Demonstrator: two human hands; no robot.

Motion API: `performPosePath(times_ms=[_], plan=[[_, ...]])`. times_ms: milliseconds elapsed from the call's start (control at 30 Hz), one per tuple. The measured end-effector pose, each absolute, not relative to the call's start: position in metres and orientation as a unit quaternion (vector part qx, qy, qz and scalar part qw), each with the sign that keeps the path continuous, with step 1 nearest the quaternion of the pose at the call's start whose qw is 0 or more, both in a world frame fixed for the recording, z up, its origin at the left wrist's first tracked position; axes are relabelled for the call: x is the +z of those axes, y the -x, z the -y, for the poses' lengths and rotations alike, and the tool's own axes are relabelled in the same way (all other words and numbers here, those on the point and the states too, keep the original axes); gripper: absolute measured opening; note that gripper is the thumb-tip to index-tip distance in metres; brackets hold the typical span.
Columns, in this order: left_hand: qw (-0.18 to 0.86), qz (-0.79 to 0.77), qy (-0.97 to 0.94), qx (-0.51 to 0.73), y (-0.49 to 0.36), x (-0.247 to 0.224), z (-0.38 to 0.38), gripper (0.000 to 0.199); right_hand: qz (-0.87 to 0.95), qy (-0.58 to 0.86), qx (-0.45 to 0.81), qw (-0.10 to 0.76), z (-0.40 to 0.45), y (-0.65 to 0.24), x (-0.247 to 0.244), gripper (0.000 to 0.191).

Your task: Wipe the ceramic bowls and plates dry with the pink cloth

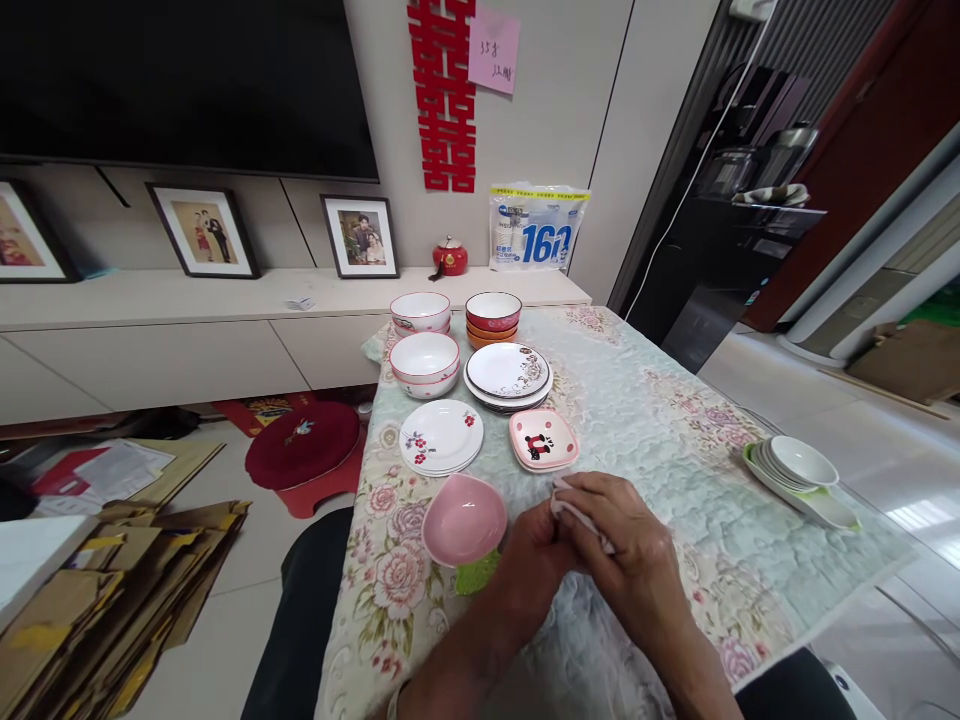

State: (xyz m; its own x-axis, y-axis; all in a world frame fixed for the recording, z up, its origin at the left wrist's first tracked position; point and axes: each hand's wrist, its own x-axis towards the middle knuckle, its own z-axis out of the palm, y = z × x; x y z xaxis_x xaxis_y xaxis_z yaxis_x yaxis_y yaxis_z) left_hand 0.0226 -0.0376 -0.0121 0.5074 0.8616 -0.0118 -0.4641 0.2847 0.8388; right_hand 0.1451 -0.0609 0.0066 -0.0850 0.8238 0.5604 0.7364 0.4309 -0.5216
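Both hands meet over the floral tablecloth (637, 380), low in the view. My right hand (622, 525) is closed on a white cloth (589, 522), which pokes out between its fingers. Pressed against it is my left hand (534, 550), its fingers curled; what it holds, if anything, is hidden. Left of my left hand sits a pink bowl (464, 520), with a green cloth (477, 573) beside its lower edge. Just beyond my hands lie small square pink-rimmed dishes (544, 438). White plates with red flowers (441, 436) are stacked behind the pink bowl.
Farther back stand stacked white bowls (424, 358), red and orange bowls (493, 312) and brown-rimmed plates (508, 371). Small white dishes (802, 462) rest on a green-edged tray at the right edge. A red stool (304, 445) and flattened cardboard (112, 600) are on the left floor.
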Motion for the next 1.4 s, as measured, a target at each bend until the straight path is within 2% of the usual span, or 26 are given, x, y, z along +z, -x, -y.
performPosePath(times_ms=[267,400,500,700,800,900,1033,1200,1267,1400], plan=[[0.795,-0.286,-0.344,0.41,-0.019,-0.017,0.032,0.027,0.59,0.623,0.227,0.46,0.04,-0.177,-0.01,0.035],[0.803,-0.298,-0.309,0.414,-0.017,-0.015,0.029,0.032,0.552,0.644,0.283,0.447,0.036,-0.181,-0.022,0.046],[0.81,-0.287,-0.289,0.423,-0.02,-0.015,0.03,0.028,0.56,0.645,0.257,0.453,0.037,-0.179,-0.023,0.046],[0.826,-0.245,-0.284,0.421,-0.024,-0.008,0.035,0.014,0.697,0.549,0.126,0.443,0.055,-0.157,-0.002,0.024],[0.82,-0.251,-0.275,0.435,-0.025,-0.005,0.036,0.023,0.742,0.502,0.098,0.434,0.059,-0.151,0.004,0.024],[0.809,-0.258,-0.27,0.455,-0.027,-0.006,0.037,0.025,0.724,0.499,0.103,0.464,0.054,-0.155,0.0,0.023],[0.796,-0.271,-0.271,0.469,-0.027,-0.014,0.035,0.024,0.628,0.565,0.164,0.509,0.042,-0.171,-0.016,0.023],[0.773,-0.304,-0.259,0.493,-0.026,-0.023,0.032,0.03,0.525,0.642,0.278,0.484,0.037,-0.182,-0.03,0.043],[0.776,-0.303,-0.272,0.483,-0.025,-0.02,0.032,0.024,0.528,0.647,0.255,0.488,0.04,-0.178,-0.028,0.042],[0.789,-0.296,-0.308,0.442,-0.023,-0.01,0.034,0.02,0.622,0.587,0.161,0.492,0.049,-0.161,-0.014,0.026]])
